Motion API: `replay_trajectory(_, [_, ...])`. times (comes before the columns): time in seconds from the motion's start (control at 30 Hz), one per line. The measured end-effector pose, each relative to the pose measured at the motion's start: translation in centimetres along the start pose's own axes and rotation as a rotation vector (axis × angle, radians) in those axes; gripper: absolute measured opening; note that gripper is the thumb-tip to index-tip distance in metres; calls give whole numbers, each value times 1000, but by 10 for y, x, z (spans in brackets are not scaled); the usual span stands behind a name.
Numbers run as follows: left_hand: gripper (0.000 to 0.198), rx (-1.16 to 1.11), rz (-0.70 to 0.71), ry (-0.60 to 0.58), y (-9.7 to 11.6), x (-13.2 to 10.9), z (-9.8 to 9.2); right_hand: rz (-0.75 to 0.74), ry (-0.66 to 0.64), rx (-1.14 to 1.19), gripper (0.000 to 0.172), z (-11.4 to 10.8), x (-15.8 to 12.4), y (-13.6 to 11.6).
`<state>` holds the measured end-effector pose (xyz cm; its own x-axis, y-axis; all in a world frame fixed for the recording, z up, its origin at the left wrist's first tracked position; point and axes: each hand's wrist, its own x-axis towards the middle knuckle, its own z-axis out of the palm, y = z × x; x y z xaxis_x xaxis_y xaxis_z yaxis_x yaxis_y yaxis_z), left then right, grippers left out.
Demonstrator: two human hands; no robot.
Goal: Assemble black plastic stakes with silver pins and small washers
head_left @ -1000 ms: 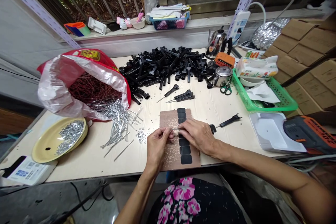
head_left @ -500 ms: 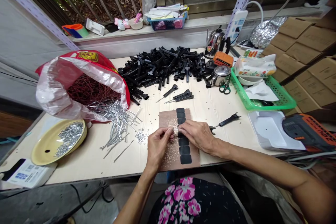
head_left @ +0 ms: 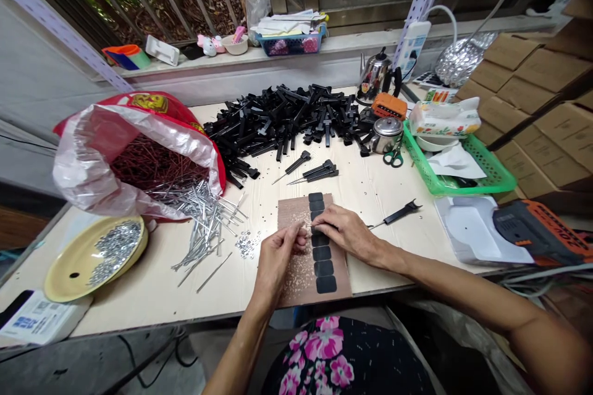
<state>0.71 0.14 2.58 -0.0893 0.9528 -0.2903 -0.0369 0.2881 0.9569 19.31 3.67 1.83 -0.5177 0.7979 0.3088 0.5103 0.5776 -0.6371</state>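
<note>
Both my hands meet over a brown board (head_left: 296, 213) with a column of black pads (head_left: 323, 268) near the table's front edge. My left hand (head_left: 278, 254) pinches a small silver piece too tiny to name. My right hand (head_left: 345, 231) is closed on a thin metal pin whose tip points toward the left fingers. A black-handled piece (head_left: 399, 213) with a pin lies just right of my right hand. Loose silver pins (head_left: 204, 228) spill from a red and white bag (head_left: 134, 148) to the left.
A heap of black plastic handles (head_left: 287, 117) fills the table's back. A yellow dish (head_left: 88, 253) of small silver bits sits front left. Right stand a green basket (head_left: 463, 182), scissors (head_left: 393, 157), a kettle (head_left: 377, 77), an orange and grey power tool (head_left: 537, 234), and cardboard boxes (head_left: 551, 105).
The view has shifted slightly, and my hands have stayed together over the board, with the fingers working at the pin.
</note>
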Motion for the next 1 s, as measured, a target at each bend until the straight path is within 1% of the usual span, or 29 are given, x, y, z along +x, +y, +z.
replay_trajectory(0.07, [42, 2, 17, 37, -2, 0, -1, 5, 13, -104, 17, -5, 5, 11])
replay_trajectory(0.17, [49, 72, 52, 79, -6, -1, -2, 5, 23, -253, 17, -13, 21, 34])
replay_trajectory(0.27, [48, 161, 103, 126, -13, -1, -2, -22, 2, -348, 17, -17, 35, 53])
replay_trajectory(0.33, [44, 199, 141, 157, -17, -2, -1, -49, -14, -384, 18, -15, 32, 56])
replay_trajectory(0.4, [41, 218, 172, 185, -21, -2, 0, -156, -59, -375, 20, -8, 18, 50])
replay_trajectory(0.5, [39, 210, 187, 217, -24, -3, 2, -432, -187, -324, 22, 0, -5, 37])
replay_trajectory(0.53, [40, 203, 186, 224, -25, -3, 2, -456, -192, -316, 22, 1, -8, 36])
replay_trajectory(0.57, [41, 200, 184, 229, -25, -3, 3, -422, -163, -317, 22, 0, -8, 37])
replay_trajectory(0.67, [46, 217, 178, 236, -24, -2, 3, -200, -33, -340, 24, -4, 1, 44])
replay_trajectory(0.7, [47, 229, 177, 235, -24, -2, 3, -184, -43, -339, 23, -5, 2, 45])
replay_trajectory(0.8, [49, 269, 184, 232, -24, -1, 4, -417, -212, -287, 25, -2, -4, 37])
replay_trajectory(0.83, [49, 280, 191, 234, -25, -1, 4, -467, -248, -267, 26, -1, -7, 33])
replay_trajectory(0.87, [49, 289, 200, 239, -25, -1, 4, -486, -263, -246, 26, 0, -9, 30])
replay_trajectory(0.9, [48, 295, 209, 244, -25, -1, 4, -475, -261, -222, 26, 0, -10, 29])
replay_trajectory(1.0, [43, 299, 223, 227, -27, -1, 4, -351, -190, -161, 26, -2, 0, 37])
